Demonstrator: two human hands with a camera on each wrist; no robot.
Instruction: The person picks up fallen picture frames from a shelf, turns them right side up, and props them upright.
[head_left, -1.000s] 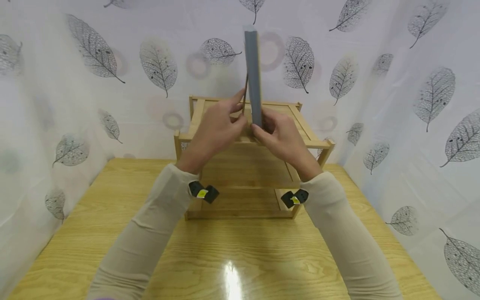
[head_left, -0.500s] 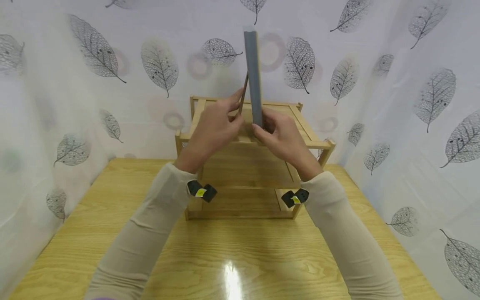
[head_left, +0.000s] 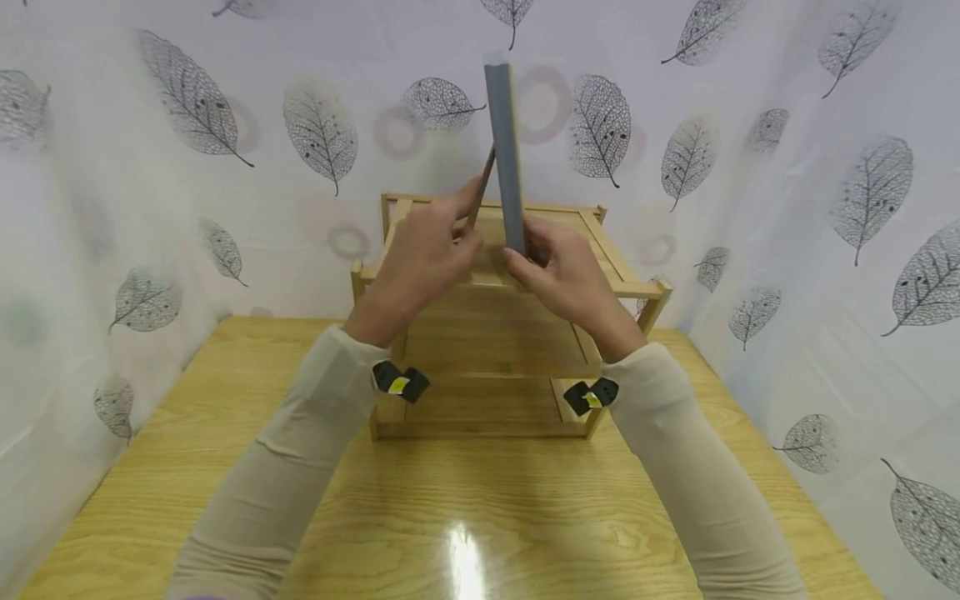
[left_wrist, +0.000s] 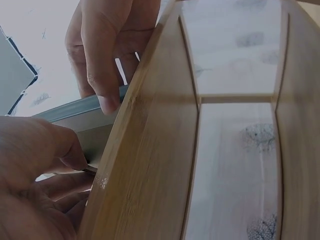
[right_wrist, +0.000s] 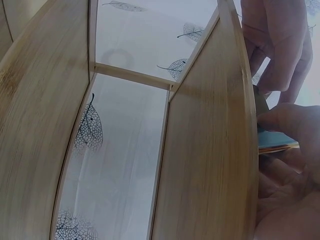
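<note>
A picture frame (head_left: 504, 142) with a grey-blue side stands upright, seen edge-on in the head view, over the top of a wooden rack (head_left: 637, 289). My right hand (head_left: 562, 258) grips its lower right part, thumb along the side edge. From the left face a thin brown support leg (head_left: 480, 192) slants outward. My left hand (head_left: 427, 250) pinches that leg low down between thumb and fingers. In the left wrist view the rack's board hides part of the frame (left_wrist: 80, 107). The frame's blue edge (right_wrist: 275, 139) shows between both hands in the right wrist view.
The rack has two shelf levels and stands on a wood-grain table (head_left: 480, 500). A white curtain (head_left: 262, 50) with leaf prints surrounds the table at the back and sides. Raised bars edge the rack's top.
My left hand has moved left with the support leg, so the gap between leg and picture frame has widened. The frame's top has tilted slightly left; my right hand keeps its place.
</note>
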